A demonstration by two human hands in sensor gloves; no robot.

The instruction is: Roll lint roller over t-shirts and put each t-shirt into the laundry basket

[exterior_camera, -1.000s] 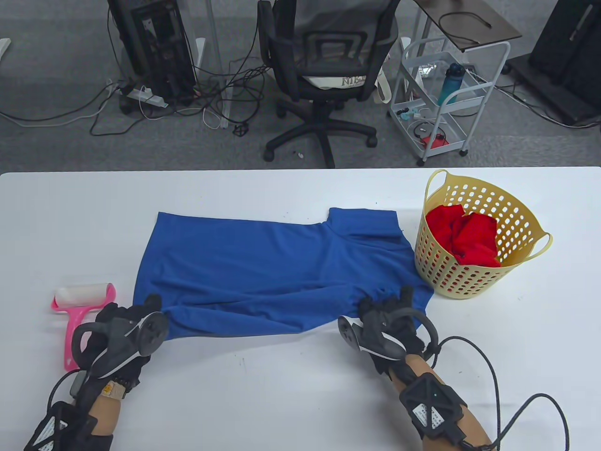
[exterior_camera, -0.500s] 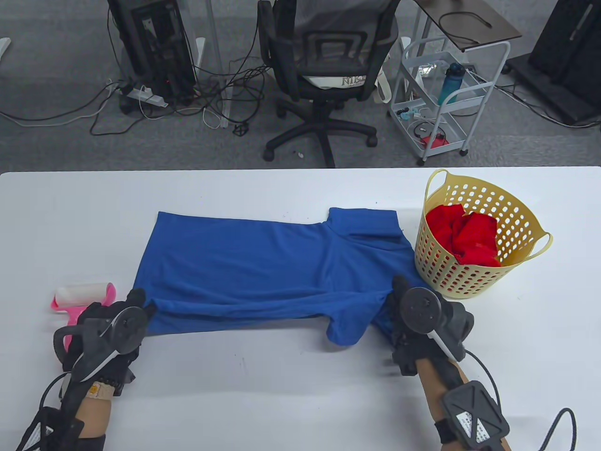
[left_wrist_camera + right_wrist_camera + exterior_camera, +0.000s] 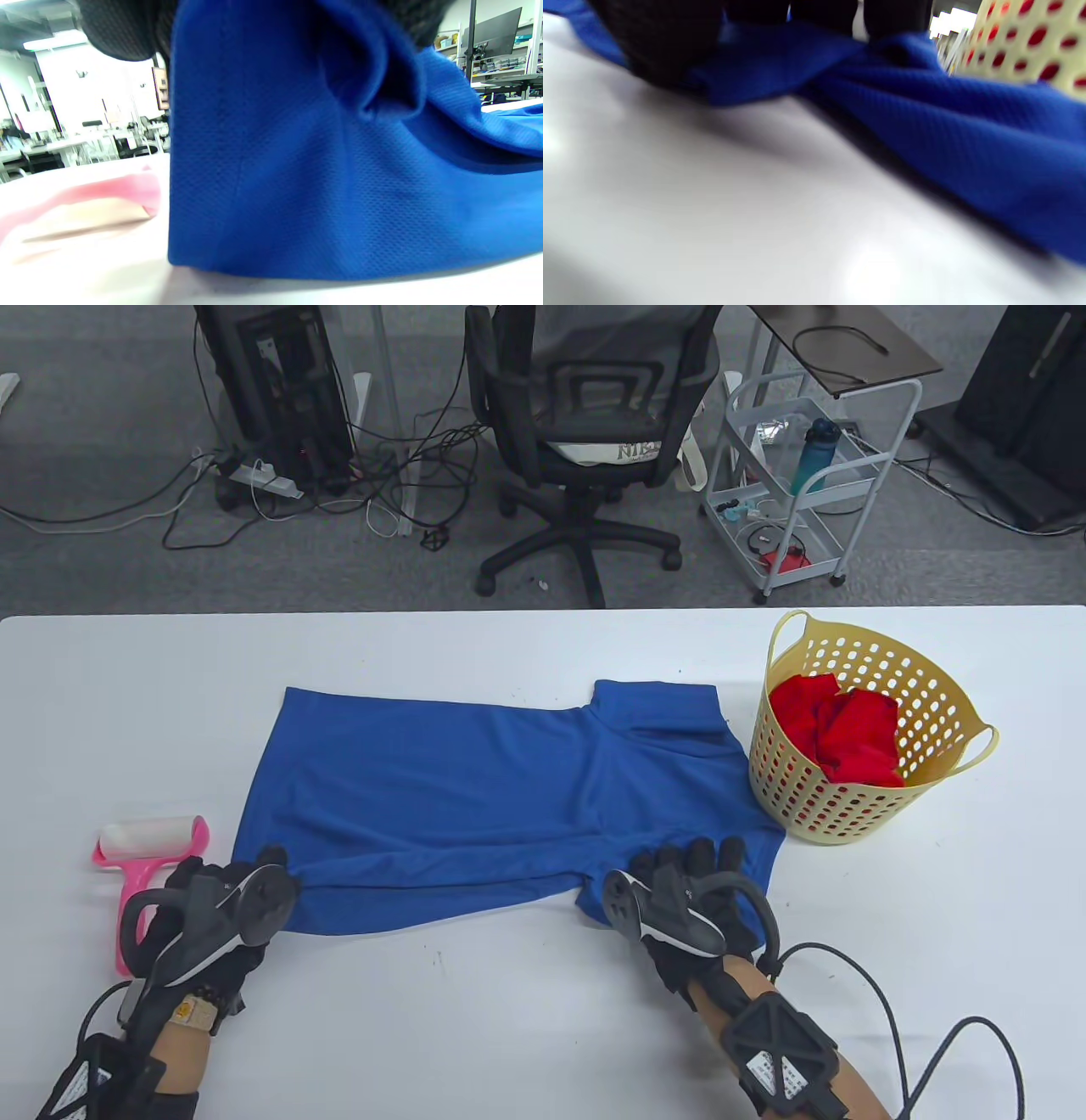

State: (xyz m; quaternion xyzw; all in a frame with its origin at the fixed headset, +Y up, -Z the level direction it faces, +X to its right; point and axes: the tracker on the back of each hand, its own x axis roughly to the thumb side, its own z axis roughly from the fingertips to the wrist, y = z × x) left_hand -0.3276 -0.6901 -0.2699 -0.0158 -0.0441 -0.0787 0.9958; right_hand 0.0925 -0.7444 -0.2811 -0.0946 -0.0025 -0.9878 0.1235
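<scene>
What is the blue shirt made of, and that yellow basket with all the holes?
The blue t-shirt looks like a knitted fabric with a matte finish: up close it shows a fine dotted weave and soft folds. The yellow laundry basket looks like smooth moulded plastic, with even rows of punched holes and loop handles.

Left hand (image 3: 222,909) pinches cloth; right hand (image 3: 687,891) lies flat, fingers straight

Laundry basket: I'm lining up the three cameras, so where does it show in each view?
Table view: the yellow laundry basket stands at the right, holding red cloth.
Left wrist view: not in it.
Right wrist view: its perforated wall fills the top right corner, red showing through the holes.
Shared landmark: the blue t-shirt, seen in all three views.
</scene>
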